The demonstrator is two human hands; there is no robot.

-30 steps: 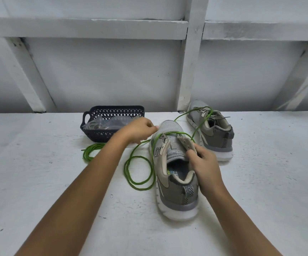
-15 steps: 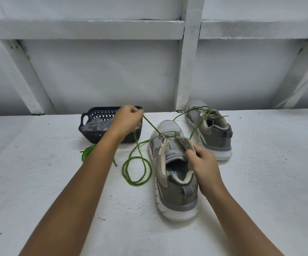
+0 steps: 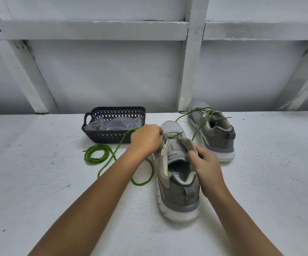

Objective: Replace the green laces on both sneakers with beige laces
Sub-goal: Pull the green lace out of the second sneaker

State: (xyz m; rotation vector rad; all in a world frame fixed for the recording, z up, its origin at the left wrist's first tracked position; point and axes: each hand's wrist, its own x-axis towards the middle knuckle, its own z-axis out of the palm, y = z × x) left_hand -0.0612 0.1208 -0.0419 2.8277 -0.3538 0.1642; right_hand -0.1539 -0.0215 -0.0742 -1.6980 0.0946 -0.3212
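Evidently the near sneaker (image 3: 179, 196) is almost unlaced: green lace (image 3: 87, 157) crosses only its front eyelets, pinched there by the left hand (image 3: 145, 139), slack looping left of that hand. The right hand (image 3: 207, 169) grips the sneaker's right eyelet flap. Beyond it, the far sneaker (image 3: 219, 139) carries green lace and pale ends; whether it is relaced I cannot tell. Past the left hand, a basket (image 3: 112, 137) holds a clear bag (image 3: 112, 124)
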